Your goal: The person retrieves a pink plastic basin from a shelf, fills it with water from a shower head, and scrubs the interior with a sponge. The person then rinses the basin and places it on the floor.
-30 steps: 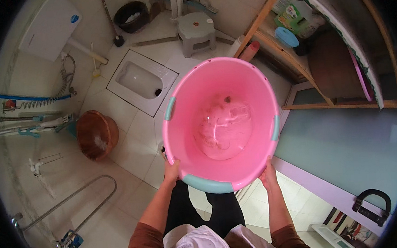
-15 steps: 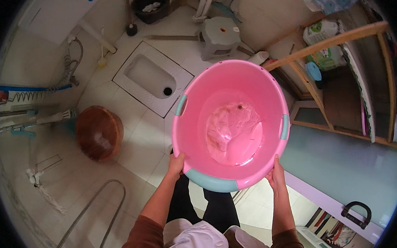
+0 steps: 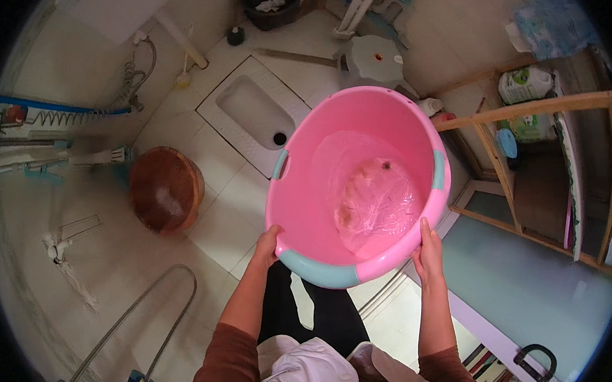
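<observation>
A big pink plastic basin (image 3: 307, 184) with pale teal grips is held up in front of my body, tilted, with its right side lower. Shallow water (image 3: 376, 197) lies toward the right of its bottom, with brownish bits and one dark speck in it. My left hand (image 3: 268, 245) is closed on the near-left rim beside the teal grip, fingers partly hidden under the basin. On the near-right rim my right hand (image 3: 428, 250) grips with the thumb up the side; its other fingers are mostly behind the wall.
Beyond the basin, a squat toilet (image 3: 256, 113) is set into the tiled floor. A brown tub (image 3: 166, 191) stands at the left, a grey stool (image 3: 374, 64) farther back. To the right are a wooden rack (image 3: 525, 111) and a frosted glass door (image 3: 535, 268). A looped shower hose (image 3: 134, 310) hangs lower left.
My hands have kept their hold on the basin while it tips further to the right, and the water has spread toward that side. The surrounding room has shifted in view.
</observation>
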